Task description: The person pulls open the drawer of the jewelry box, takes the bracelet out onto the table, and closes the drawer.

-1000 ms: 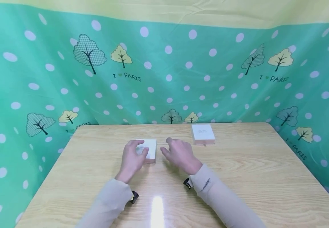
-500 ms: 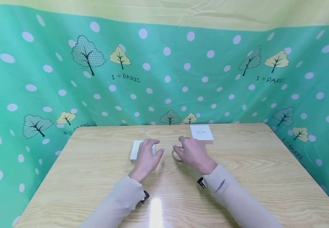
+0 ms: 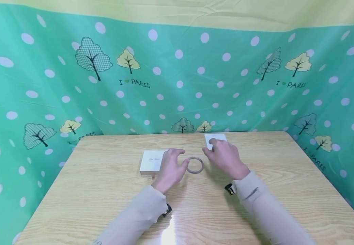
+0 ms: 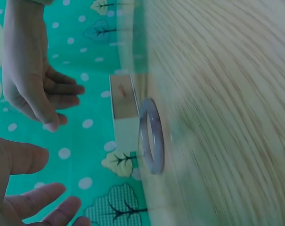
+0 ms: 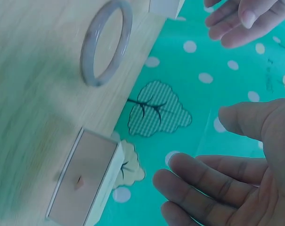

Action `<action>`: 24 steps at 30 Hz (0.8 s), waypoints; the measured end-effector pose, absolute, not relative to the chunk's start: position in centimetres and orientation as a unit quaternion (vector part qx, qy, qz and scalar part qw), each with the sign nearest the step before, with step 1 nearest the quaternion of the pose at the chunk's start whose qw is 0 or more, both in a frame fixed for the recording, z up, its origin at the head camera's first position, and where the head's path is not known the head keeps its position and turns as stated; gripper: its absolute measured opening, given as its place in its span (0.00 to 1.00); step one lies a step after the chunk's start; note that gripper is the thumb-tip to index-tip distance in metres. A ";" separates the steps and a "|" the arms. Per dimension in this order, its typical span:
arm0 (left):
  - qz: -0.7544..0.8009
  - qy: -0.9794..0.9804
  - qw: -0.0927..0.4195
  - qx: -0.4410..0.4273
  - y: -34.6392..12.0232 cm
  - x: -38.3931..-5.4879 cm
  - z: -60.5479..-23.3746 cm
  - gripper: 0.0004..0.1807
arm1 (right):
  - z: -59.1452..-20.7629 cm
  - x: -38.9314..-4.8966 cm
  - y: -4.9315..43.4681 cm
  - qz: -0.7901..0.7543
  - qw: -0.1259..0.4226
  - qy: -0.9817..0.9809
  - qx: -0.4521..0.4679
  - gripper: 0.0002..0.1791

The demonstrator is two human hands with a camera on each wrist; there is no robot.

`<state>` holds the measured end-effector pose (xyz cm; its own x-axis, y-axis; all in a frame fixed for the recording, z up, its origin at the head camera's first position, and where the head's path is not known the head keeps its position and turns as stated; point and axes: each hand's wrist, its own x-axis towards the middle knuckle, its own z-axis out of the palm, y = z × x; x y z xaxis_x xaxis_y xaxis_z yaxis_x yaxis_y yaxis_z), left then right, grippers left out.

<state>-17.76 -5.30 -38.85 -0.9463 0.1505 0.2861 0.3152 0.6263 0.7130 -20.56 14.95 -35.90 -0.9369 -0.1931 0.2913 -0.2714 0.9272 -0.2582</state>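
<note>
A greyish-lilac bangle (image 3: pixel 202 165) lies flat on the wooden table, between two white boxes. My left hand (image 3: pixel 170 168) hovers beside the bangle's left side, in front of the left white box (image 3: pixel 150 163), and partly covers that box. In the left wrist view its thumb and fingers are spread, with nothing between them. Over the near part of the right white box (image 3: pixel 215 136) is my right hand (image 3: pixel 227 159), its fingers loosely bent and holding nothing in the right wrist view. The right box shows a pinkish side with a small tab (image 5: pixel 79 182).
The light wood table (image 3: pixel 103 204) ends at the back against a green dotted curtain (image 3: pixel 152 112) printed with trees, which also hangs at both sides. The right box stands near the table's back edge. Both wrists carry dark straps.
Both hands have moved to the right. The left hand has come off the left box's middle, so its lid shows more, and the bangle, earlier hidden by the right hand, is now in plain sight.
</note>
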 end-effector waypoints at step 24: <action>-0.402 -0.899 0.043 -0.166 -0.7 -18.7 -38.2 0.23 | -35.9 -23.0 19.3 0.153 0.080 -0.982 0.081 0.28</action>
